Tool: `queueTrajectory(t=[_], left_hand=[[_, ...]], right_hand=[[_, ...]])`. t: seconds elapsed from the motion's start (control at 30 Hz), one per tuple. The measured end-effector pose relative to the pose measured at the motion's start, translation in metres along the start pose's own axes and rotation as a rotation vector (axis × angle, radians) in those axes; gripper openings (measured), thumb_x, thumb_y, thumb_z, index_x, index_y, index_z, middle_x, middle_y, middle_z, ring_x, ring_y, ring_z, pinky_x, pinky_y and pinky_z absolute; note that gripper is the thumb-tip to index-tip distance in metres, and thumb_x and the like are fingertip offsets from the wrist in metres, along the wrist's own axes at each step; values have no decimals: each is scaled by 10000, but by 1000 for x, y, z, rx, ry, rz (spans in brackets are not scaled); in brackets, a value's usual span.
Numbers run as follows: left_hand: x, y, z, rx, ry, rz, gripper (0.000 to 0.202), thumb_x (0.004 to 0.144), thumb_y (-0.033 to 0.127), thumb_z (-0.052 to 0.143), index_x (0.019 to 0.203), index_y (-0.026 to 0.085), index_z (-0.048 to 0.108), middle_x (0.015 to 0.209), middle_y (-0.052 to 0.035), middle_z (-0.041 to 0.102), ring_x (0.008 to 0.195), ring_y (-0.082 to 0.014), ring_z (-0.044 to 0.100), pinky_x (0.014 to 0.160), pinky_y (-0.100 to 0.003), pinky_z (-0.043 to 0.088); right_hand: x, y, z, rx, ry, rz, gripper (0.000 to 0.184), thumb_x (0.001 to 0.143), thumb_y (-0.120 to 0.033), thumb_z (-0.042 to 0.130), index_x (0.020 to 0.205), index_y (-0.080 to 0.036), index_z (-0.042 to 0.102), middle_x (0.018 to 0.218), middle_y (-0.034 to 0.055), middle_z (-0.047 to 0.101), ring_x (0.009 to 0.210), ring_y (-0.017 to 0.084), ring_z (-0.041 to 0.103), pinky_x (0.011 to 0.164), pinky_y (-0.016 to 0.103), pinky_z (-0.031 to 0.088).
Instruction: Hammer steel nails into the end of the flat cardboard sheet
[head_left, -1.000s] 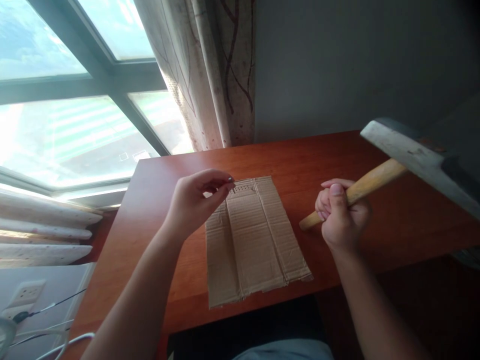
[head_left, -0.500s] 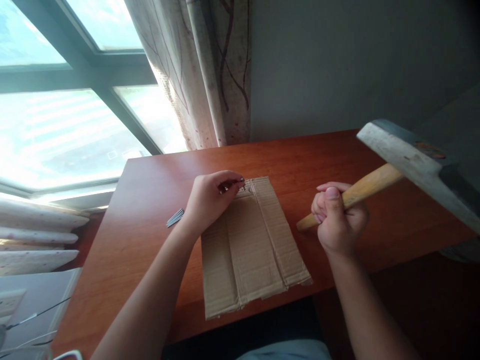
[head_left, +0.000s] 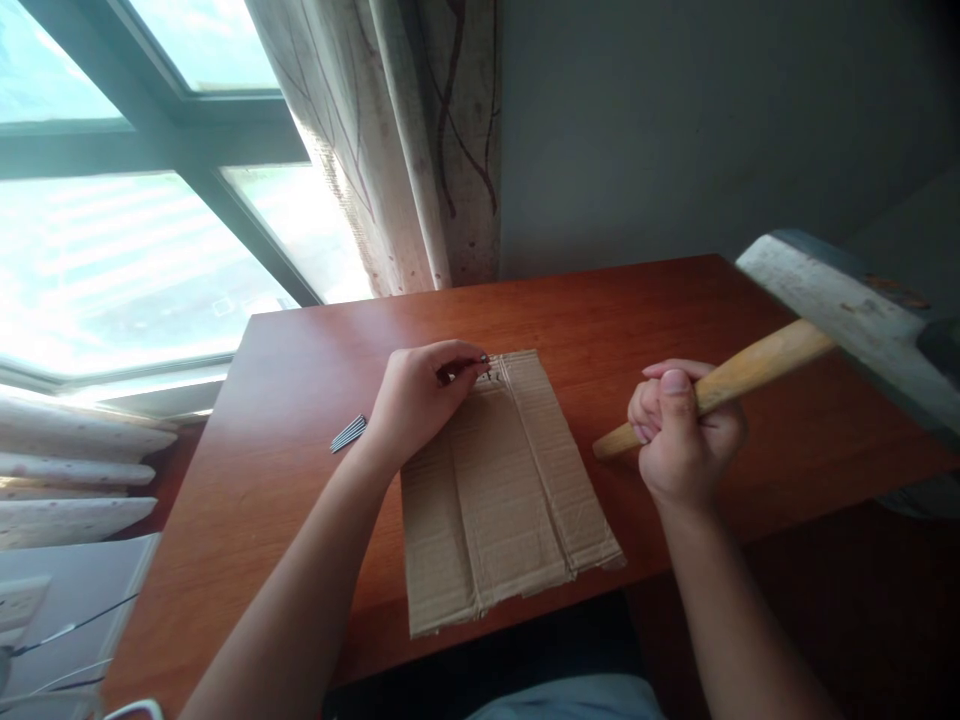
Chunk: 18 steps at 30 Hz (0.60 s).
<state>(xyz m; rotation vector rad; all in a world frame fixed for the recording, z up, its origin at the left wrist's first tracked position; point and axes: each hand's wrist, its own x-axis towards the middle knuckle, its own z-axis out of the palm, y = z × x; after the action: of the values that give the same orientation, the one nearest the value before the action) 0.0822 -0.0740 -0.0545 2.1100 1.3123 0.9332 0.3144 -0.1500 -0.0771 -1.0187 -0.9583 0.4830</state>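
Note:
My right hand (head_left: 691, 435) is wrapped round the wooden handle of a hammer (head_left: 847, 310); its big metal head is raised at the right, partly cut off by the frame edge. My left hand (head_left: 431, 395) rests at the far end of a flat piece of cardboard (head_left: 510, 480), thumb and forefinger pinched on a small nail (head_left: 485, 358). Only the nail's top shows above the fingertips. Small dark marks lie on the cardboard beside them. Left of my left wrist, several loose nails (head_left: 349, 434) lie in a bundle on the table.
The cardboard lies on a reddish-brown wooden table (head_left: 285, 380). A window (head_left: 150, 250) and a patterned curtain (head_left: 405, 150) stand behind it at the left. A pale cabinet with a socket (head_left: 22, 605) and cables is at the lower left. A grey wall (head_left: 637, 130) rises behind the table.
My right hand and the hammer have shifted slightly to the right, with the head further out of frame. My left hand keeps its pinch at the same spot on the cardboard.

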Motion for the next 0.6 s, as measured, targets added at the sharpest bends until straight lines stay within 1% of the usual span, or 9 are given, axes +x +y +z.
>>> queueTrajectory(t=[0.2,0.3,0.6], left_hand=[[-1,4,1,38,7,17,159,855,265,631,877,186,767,828,-28,780,677,-145,681,648,-253,511],[-1,6,1,54,16,35,167,857,261,616,872,189,766,824,-28,781,678,-147,684,645,-252,512],[-1,3,1,70,16,45,170,862,261,614,881,189,767,825,-28,780,672,-143,680,643,-251,504]], right_hand=[[0,0,0,23,-7,-12,180,913,-352,640,827,-195,621,485,-92,360,369,57,311,362,212,257],[0,0,1,2,-10,-3,195,913,-369,637,820,-198,619,483,-92,356,371,59,313,363,213,262],[-1,-1,1,0,-16,-15,182,917,-351,632,830,-192,638,486,-90,363,369,59,321,360,213,262]])
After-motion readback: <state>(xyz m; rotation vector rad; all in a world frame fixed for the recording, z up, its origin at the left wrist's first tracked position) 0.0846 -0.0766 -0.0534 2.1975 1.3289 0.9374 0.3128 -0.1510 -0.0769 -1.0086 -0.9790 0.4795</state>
